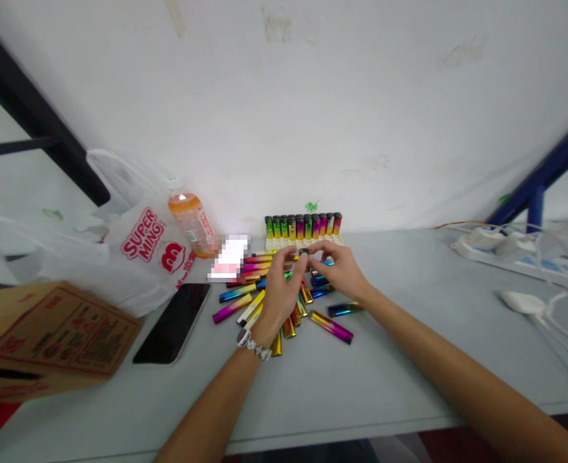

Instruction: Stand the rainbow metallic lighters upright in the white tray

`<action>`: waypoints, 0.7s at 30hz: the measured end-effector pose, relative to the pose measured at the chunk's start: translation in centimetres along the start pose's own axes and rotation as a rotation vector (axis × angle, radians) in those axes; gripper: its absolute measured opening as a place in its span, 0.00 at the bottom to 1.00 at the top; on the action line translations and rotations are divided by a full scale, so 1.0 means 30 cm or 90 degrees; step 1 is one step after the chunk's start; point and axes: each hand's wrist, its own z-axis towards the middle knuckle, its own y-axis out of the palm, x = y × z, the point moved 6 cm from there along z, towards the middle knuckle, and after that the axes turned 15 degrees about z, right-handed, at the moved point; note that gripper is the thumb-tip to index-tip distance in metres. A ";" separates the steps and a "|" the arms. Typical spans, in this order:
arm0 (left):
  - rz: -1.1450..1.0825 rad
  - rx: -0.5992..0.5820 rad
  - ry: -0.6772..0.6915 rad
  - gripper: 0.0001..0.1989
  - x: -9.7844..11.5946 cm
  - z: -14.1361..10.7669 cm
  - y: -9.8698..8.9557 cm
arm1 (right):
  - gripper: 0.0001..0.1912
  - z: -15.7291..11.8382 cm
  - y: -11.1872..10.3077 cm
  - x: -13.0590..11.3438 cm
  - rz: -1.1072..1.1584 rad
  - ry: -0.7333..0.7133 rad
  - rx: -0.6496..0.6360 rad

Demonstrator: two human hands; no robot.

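Note:
Both hands meet above a pile of shiny multicoloured lighters (233, 308) on the grey table. My left hand (284, 286), with a bracelet at its wrist, has its fingers closed on a lighter (304, 251) whose dark top shows by the thumb. My right hand (338, 267) has its fingertips pinched at the right side of that lighter; most of its body is hidden by the fingers. Just behind the hands, a row of upright lighters (308, 226) stands in a pale holder (277, 244) near the wall.
On the left are a cardboard box (62, 341), a white plastic bag (134, 251), an orange drink bottle (193, 218) and a black phone (173, 323). A power strip (520, 254) and a white plug with cables (523, 302) lie at the right.

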 end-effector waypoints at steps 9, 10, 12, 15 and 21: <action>-0.042 -0.058 0.055 0.15 0.050 -0.030 0.032 | 0.09 -0.115 0.003 -0.050 0.115 -0.030 0.058; -0.033 -0.054 0.055 0.15 0.051 -0.031 0.025 | 0.09 -0.116 -0.005 -0.046 0.144 -0.017 0.062; -0.006 -0.042 0.063 0.14 0.058 -0.035 0.011 | 0.08 -0.116 -0.019 -0.033 0.189 0.016 0.083; 0.037 -0.023 0.045 0.11 0.058 -0.041 -0.002 | 0.07 -0.116 -0.022 -0.017 0.213 0.055 0.102; 0.116 -0.050 0.035 0.22 0.057 -0.058 0.018 | 0.06 -0.123 0.006 -0.015 0.248 0.082 0.082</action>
